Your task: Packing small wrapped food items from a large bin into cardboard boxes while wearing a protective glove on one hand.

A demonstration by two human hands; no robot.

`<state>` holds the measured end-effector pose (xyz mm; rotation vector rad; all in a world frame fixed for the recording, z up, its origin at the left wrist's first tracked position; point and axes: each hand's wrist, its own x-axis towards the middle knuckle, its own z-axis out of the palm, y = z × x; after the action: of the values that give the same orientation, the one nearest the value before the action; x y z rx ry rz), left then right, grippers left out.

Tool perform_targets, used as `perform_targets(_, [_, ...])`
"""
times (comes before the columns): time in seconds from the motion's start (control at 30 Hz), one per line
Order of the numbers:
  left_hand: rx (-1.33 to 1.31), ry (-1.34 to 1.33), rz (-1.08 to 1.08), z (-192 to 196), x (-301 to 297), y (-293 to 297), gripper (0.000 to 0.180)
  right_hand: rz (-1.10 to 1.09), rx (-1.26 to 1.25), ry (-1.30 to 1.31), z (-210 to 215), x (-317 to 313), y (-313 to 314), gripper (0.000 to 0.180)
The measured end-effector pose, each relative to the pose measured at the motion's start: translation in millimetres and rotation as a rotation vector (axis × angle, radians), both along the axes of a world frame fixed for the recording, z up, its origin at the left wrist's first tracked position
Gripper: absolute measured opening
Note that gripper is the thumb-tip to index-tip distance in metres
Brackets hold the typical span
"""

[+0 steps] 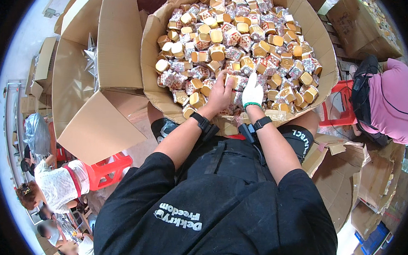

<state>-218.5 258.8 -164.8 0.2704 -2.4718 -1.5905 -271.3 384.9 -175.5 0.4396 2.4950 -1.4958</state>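
Observation:
A large open cardboard carton (151, 57) in front of me is heaped with small gold-ended containers with red-and-white patterned sides, many in clear plastic wrap. Over its near part, a wrapped container (236, 82) sits between my hands. My bare left hand (219, 95) is closed around its left side, the thumb and fingers pointing away from me. On its right side, my right hand (252, 92), in a white glove with a green cuff, presses against it with the fingers held together. Black straps with small devices are on both wrists. My palms are hidden.
Left of the carton stands another open carton (75, 58) with silver star-shaped pieces (91, 58). Red stools (111, 171) stand at both sides. A person in pink (392, 101) sits at right; others are at lower left. Torn cardboard (334, 178) lies lower right.

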Motion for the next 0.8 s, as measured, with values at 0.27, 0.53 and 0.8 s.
perform_targets(0.27, [0.049, 0.025, 0.04, 1, -1, 2, 0.042, 0.04, 0.005, 0.014, -5, -1, 1, 0.074])
perform_targets(0.53, [0.11, 0.016, 0.03, -14, -6, -4, 0.041, 0.125, -0.022, 0.13, -16, -2, 6, 0.062])
perform_targets(0.8, [0.278, -0.01, 0.007, -16, -9, -5, 0.044, 0.23, -0.095, 0.14, -19, -7, 16, 0.052])
